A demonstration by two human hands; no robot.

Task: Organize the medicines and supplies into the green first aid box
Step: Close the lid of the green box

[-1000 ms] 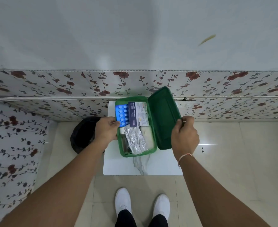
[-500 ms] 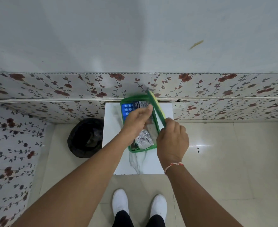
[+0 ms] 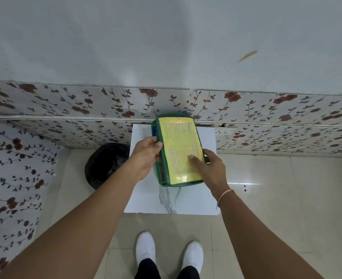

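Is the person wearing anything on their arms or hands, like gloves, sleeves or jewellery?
No gloves or sleeves show: both forearms are bare. The left hand wears nothing. By the right hand, a thin orange-pink thread band circles the wrist.

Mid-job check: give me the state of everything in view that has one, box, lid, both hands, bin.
green first aid box: resting on the white table, nearly closed, a gap showing along its left edge.
lid: swung down over the box, yellow label up, not fully seated.
left hand: gripping the box's left edge.
right hand: thumb pressing on the lid, fingers at the right edge.
black bin: on the floor, open-topped.
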